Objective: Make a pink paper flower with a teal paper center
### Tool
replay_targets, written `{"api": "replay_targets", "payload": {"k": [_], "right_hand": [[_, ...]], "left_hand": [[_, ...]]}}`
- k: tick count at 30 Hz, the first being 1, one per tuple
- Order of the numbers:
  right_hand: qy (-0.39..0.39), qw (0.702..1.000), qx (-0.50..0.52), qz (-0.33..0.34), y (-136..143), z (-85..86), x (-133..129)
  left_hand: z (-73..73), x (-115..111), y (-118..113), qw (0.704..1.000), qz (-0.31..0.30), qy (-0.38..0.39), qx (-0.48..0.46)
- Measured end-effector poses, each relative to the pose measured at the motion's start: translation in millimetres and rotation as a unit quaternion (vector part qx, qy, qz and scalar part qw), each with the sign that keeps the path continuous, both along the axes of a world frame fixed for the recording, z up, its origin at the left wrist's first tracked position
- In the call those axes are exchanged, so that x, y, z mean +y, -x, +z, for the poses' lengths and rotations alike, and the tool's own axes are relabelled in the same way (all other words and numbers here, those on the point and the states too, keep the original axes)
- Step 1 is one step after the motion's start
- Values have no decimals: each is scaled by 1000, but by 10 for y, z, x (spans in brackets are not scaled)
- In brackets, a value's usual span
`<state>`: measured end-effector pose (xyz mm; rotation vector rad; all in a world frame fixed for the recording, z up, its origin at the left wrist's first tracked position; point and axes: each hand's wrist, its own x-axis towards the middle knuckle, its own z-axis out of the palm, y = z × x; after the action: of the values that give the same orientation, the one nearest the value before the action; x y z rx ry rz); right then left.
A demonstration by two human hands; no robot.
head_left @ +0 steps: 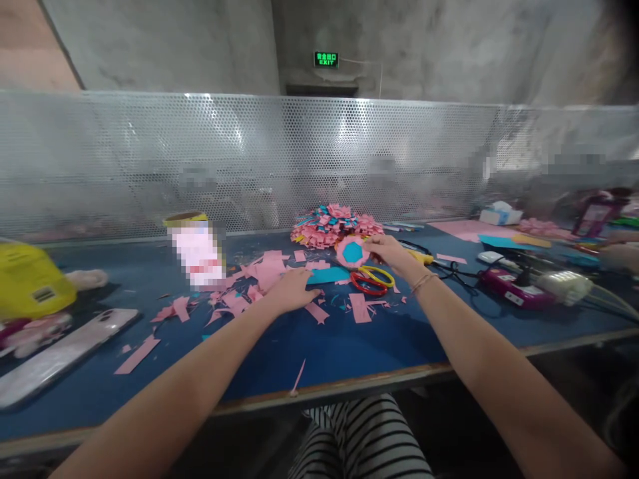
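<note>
My right hand pinches the edge of a pink paper flower with a blue center, holding it up over the table. My left hand is low over the paper pieces, its fingers apart and beside a blue paper strip; whether it touches the strip, I cannot tell. Just under the flower lie scissors with red and yellow handles, their blades hidden. Pink paper scraps spread around my left hand. Behind the flower rises a heap of pink and blue paper flowers.
A phone with a lit screen leans upright on the left. Another phone lies near a yellow bag. Rightward are a purple power strip with cables and a tissue box. A perforated metal screen closes off the back.
</note>
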<state>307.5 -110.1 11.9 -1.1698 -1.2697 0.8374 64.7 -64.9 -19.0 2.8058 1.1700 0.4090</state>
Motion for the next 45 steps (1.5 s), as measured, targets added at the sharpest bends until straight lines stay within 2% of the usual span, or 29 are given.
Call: {"api": "replay_targets", "payload": {"k": [3, 5, 7, 9, 11, 14, 16, 18, 23, 26, 32, 38, 40, 45], "right_hand": [[15, 996, 68, 49, 73, -61, 23], [24, 994, 63, 80, 86, -99, 30], [33, 993, 39, 108, 94, -140, 41], [36, 990, 20, 133, 116, -180, 56], [32, 988, -1, 148, 160, -212, 71], [13, 989, -33, 147, 254, -245, 87], [-2, 989, -50, 139, 314, -257, 91], [-18, 989, -65, 133, 358, -262, 90], [-41, 983, -120, 131, 372, -246, 73], [-37, 974, -166, 148, 351, -227, 62], [-56, 964, -220, 139, 329, -213, 63], [-66, 954, -265, 119, 322, -204, 60], [-60, 950, -276, 131, 333, -195, 43], [-57, 947, -277, 154, 364, -178, 3]], "left_hand": [[-34, 35, 32, 999, 19, -5, 30], [-24, 47, 32, 999, 36, 7, 22], [17, 33, 6, 998, 60, 32, -16], [76, -7, -39, 989, 80, 72, -98], [129, -59, -89, 969, 52, 130, -205], [158, -118, -140, 914, -30, 225, -336], [143, -131, -150, 873, -66, 276, -397], [122, -124, -142, 853, -82, 291, -426], [109, -64, -99, 882, -32, 229, -411], [110, -22, -88, 882, -2, 217, -419], [99, -4, -109, 839, -6, 287, -462], [178, -121, -110, 804, -21, 364, -470], [197, -154, -106, 809, -26, 377, -450], [176, -157, -120, 850, -18, 357, -387]]}}
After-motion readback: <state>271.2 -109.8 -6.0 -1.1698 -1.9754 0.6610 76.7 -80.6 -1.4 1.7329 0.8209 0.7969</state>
